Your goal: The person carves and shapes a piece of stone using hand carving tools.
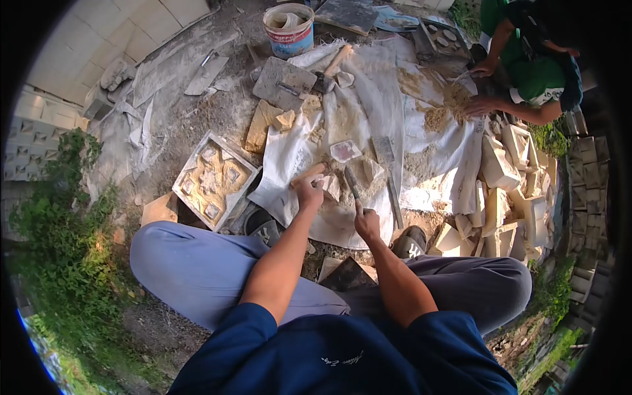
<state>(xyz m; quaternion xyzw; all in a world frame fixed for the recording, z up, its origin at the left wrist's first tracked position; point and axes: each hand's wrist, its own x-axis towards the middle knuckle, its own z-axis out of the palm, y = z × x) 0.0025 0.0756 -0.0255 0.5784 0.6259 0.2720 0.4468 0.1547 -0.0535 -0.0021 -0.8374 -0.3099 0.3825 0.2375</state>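
My left hand [309,191] is closed on a pale stone piece [330,188] above the white sheet [280,164]. Just right of it, my right hand [367,222] grips the handle of a flat metal tool [352,181], whose blade points up and to the left. The tool and the stone piece are close together; whether they touch is hard to tell. Another pale chunk [372,170] lies right of the blade, and a flat light piece [345,151] lies beyond it. A long narrow metal tool [395,204] rests on the sheet at the right.
A square frame [216,181] with stones set in it sits at the left. Farther back are a hammer [324,81], a trowel [284,83] and a bucket [289,39]. Stone blocks [498,163] pile up at the right. A co-worker's hands [484,105] are at the upper right.
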